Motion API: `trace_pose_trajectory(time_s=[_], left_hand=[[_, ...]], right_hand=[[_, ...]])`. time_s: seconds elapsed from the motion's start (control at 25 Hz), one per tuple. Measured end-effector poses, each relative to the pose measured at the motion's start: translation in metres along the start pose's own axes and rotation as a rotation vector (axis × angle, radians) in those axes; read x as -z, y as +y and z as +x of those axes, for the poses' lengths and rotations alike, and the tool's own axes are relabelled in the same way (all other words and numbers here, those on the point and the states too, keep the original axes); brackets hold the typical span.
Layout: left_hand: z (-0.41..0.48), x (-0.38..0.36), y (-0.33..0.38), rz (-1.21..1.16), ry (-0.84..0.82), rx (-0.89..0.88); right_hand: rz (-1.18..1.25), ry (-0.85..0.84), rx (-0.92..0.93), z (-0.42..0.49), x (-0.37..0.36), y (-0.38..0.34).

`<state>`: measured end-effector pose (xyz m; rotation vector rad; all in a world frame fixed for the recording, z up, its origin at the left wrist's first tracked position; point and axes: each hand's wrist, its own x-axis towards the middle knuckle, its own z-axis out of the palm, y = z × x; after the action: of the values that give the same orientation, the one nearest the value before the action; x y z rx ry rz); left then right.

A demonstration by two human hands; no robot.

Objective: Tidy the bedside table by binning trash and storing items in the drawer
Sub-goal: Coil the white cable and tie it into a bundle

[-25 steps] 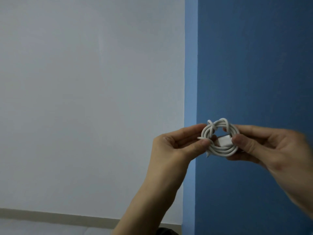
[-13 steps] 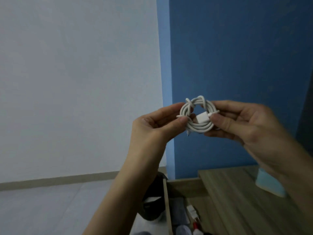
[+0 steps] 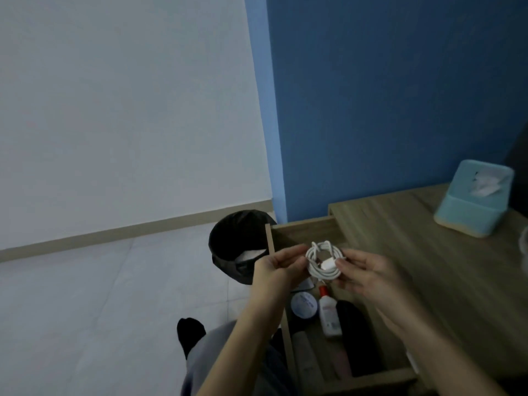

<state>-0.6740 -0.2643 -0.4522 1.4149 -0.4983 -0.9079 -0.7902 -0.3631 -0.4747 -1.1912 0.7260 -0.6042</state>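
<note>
A coiled white charging cable (image 3: 324,262) with a white plug hangs between both hands, above the far end of the open wooden drawer (image 3: 300,234). My left hand (image 3: 275,270) pinches the coil's left side. My right hand (image 3: 368,274) pinches the plug on its right side. Inside the drawer lie a white bottle with a red cap (image 3: 328,312), a round white tin (image 3: 304,304), a black item (image 3: 357,335) and other small things. The wooden bedside table top (image 3: 428,267) lies to the right.
A bin with a black liner (image 3: 237,244) stands on the tiled floor left of the drawer, with white trash inside. A teal tissue box (image 3: 474,198) sits at the table's far right. A glass edge shows at the right border. My knee and black sock are below.
The view has tilted down from the walls. Both hands have lowered with the cable, and the drawer, bin and table top have come into sight.
</note>
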Motion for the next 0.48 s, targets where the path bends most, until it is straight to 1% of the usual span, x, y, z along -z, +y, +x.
trace_pose_trajectory(time_s=[0.12,0.2,0.28,0.36,0.48], left_hand=[[0.025,0.012,-0.032,0.037,0.066,0.136],[0.035,0.02,-0.046,0.148,0.149,0.165],[0.041,0.027,-0.056,0.225,0.239,0.167],[0.046,0.03,-0.066,0.235,0.261,0.19],[0.054,0.026,-0.08,0.233,0.236,0.299]], right_hand=[[-0.007,0.048,-0.103,0.024,0.004,0.04],[-0.02,0.098,-0.163,0.034,0.005,0.062],[-0.084,0.094,-0.233,0.041,0.006,0.087],[-0.186,0.06,-0.317,0.044,0.01,0.118],[-0.335,0.044,-0.43,0.045,0.013,0.154]])
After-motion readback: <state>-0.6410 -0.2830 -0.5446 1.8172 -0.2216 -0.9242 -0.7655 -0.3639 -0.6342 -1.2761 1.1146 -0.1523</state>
